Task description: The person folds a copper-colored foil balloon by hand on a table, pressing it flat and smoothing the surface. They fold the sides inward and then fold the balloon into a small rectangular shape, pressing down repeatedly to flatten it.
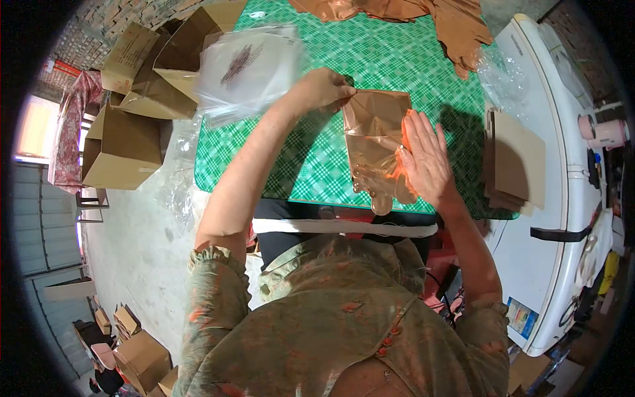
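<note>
Desk (397,59), covered in green check cloth, carries the work. Open cardboard boxes (122,149) stand well to the left of the fingers; a stack of flat card sheets (516,159) lies just right of them; brown garment pieces (456,26) sit beyond, at the far edge.

A clear plastic bag holding a brown and orange garment (374,142) lies on the desk at its near edge, between both hands. Left hand (324,89): fingers pinched on the bag's top left corner. Right hand (426,162): fingers spread flat, released, pressing the bag's right side down.

Judgement: the item is light, soft and limp; the film is likely slippery. Best held at corners or the open edge, with the contents pressed flat.
</note>
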Demonstrator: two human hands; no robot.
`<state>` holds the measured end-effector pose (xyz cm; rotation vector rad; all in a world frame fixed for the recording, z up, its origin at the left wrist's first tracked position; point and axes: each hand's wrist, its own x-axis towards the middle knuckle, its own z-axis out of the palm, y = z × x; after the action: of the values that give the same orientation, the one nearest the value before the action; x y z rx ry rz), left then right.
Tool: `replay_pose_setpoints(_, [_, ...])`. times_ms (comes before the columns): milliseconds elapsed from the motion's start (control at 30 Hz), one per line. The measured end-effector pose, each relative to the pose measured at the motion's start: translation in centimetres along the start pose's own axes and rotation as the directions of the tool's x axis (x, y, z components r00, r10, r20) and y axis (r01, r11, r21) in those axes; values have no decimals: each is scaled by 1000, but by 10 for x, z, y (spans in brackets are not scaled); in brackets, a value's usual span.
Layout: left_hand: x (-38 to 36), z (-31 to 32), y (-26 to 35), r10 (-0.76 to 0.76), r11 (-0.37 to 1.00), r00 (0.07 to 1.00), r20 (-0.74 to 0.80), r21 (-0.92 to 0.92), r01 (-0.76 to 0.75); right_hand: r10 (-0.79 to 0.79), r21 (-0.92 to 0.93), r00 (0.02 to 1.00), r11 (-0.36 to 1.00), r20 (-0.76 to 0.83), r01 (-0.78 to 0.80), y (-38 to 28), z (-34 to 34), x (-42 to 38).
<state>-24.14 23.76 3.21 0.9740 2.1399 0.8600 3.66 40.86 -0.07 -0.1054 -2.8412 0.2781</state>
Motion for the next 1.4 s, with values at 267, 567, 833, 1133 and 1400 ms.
replay_pose_setpoints(267, [-5,5,-1,-1,991,999,-42,-132,-4,4,5,1000,1000,9,-4,-2,-3,0])
replay_pose_setpoints(567, [-19,9,2,-10,989,999,-54,-145,2,-65,221,996,972,-55,76,30,-9,10])
replay_pose_setpoints(833, [-19,10,0,9,985,999,-43,-174,-17,-289,150,940,937,-180,316,28,-7,113])
replay_pose_setpoints(1133, [-19,15,-14,70,984,994,-83,-159,-82,-398,335,873,893,283,299,18,2,180])
replay_pose_setpoints(1400, [-17,17,-19,90,963,992,-88,-245,-109,-280,478,826,878,489,14,43,-7,182])
